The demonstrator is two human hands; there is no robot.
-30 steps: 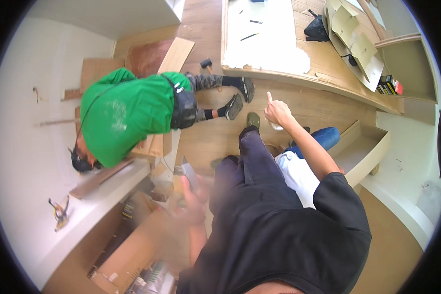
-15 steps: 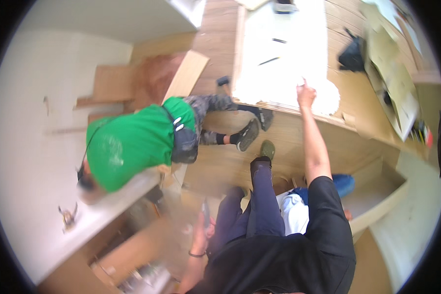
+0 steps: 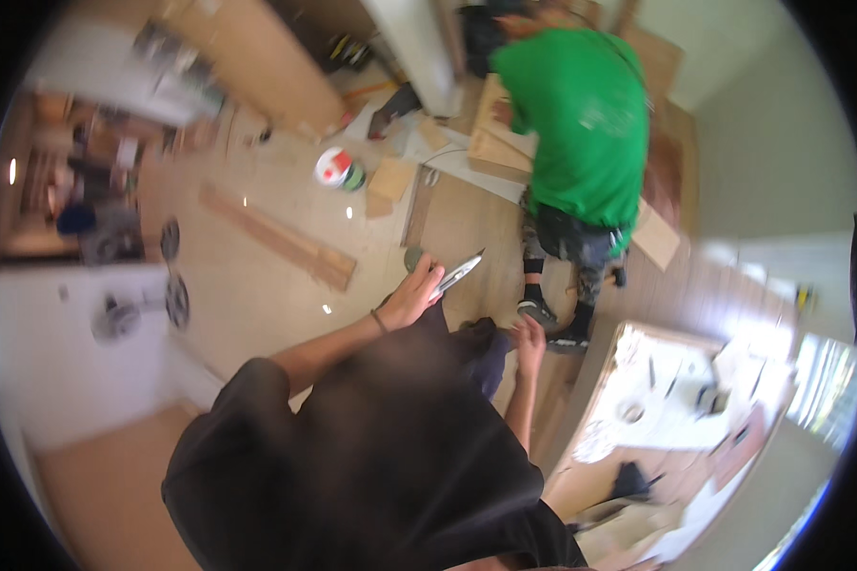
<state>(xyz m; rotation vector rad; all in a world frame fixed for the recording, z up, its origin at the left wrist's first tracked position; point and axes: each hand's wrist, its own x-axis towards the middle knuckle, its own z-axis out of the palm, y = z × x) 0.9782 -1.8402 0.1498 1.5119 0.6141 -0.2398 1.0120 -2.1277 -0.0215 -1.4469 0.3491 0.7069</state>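
My left hand (image 3: 415, 293) is raised in front of me, its fingers wrapped round a silver utility knife (image 3: 457, 274). The knife's dark tip points away to the upper right. My right hand (image 3: 529, 344) hangs lower, to the right, by my leg; its fingers are loosely bent and apart, with nothing visible in them. Ahead, a person in a green shirt (image 3: 590, 124) bends over a wooden box-like piece (image 3: 501, 143), with one hand on it.
To the right stands a white-topped worktable (image 3: 628, 419) with a tape roll (image 3: 630, 411), pens and a dark bag (image 3: 630, 482). A white bucket (image 3: 334, 167) and a long wooden plank (image 3: 281, 240) are on the glossy floor to the left. Board offcuts (image 3: 388, 183) lie near the bucket.
My view has swung to the left, so the worktable is now at lower right. My right hand has left the tabletop and dropped beside me. The left hand has come up with the knife.
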